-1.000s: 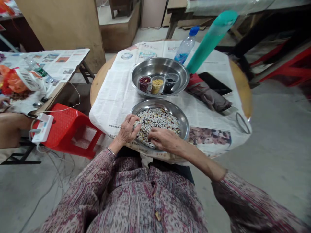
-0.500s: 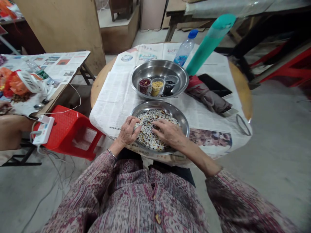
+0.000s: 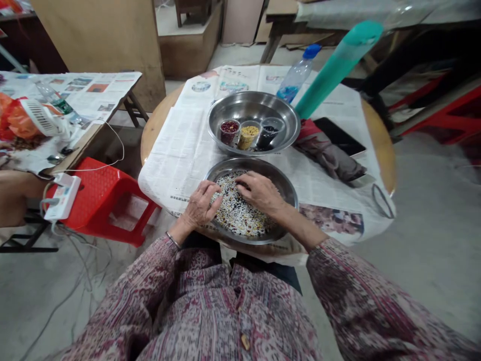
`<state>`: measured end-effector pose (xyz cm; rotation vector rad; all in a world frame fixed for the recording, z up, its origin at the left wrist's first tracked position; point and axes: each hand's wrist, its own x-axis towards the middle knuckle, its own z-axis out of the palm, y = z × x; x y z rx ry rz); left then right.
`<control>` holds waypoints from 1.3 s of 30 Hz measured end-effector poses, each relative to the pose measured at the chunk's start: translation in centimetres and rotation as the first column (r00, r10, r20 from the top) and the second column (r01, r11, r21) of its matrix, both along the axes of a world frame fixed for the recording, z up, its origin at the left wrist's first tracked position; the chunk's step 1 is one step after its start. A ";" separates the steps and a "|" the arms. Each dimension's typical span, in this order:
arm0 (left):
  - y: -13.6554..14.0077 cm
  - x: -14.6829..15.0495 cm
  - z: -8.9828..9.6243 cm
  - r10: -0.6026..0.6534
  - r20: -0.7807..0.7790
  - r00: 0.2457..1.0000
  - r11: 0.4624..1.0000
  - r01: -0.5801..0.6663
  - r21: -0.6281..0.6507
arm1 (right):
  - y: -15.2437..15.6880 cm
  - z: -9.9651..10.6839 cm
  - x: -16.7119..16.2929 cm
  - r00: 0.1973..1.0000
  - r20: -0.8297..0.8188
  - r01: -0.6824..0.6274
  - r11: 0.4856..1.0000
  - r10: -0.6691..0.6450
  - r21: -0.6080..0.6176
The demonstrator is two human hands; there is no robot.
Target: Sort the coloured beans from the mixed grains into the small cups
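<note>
The right hand (image 3: 261,193) is covering part of the mixed grains (image 3: 240,215) in the near pan (image 3: 287,188), and its fingertips are hiding whatever they are pinching. The left hand (image 3: 199,205) is curling over the pan's rim, concealing its palm. The newspaper (image 3: 180,150) print is too small to read. A forearm (image 3: 17,193) is being cut off at the left edge.

Both forearms reach forward from patterned sleeves toward the middle of the frame. The left hand (image 3: 200,205) lies palm down, fingers curled loosely. The right hand (image 3: 261,193), just beside it, has its fingers (image 3: 242,181) bent downward.
</note>
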<state>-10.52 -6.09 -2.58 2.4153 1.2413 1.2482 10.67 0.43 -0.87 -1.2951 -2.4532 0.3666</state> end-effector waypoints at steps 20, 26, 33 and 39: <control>0.0 0.0 0.0 -0.012 0.018 1.000 1.000 0.012 -0.001 | -3.4 0.6 3.4 0.989 0.148 0.040 0.997 -0.031 -0.058; -0.1 0.1 0.4 0.005 0.020 1.000 0.999 -0.006 0.039 | -5.6 0.8 -0.6 0.981 0.000 -0.191 0.969 0.193 -0.160; -0.1 0.1 0.3 0.009 0.022 1.000 0.999 -0.010 0.037 | -2.3 1.2 -1.1 0.996 0.033 0.077 0.997 -0.077 0.010; 0.1 0.1 0.3 0.000 0.033 0.999 0.999 -0.001 0.044 | -0.3 0.3 -1.0 0.999 0.027 0.048 0.997 -0.047 -0.056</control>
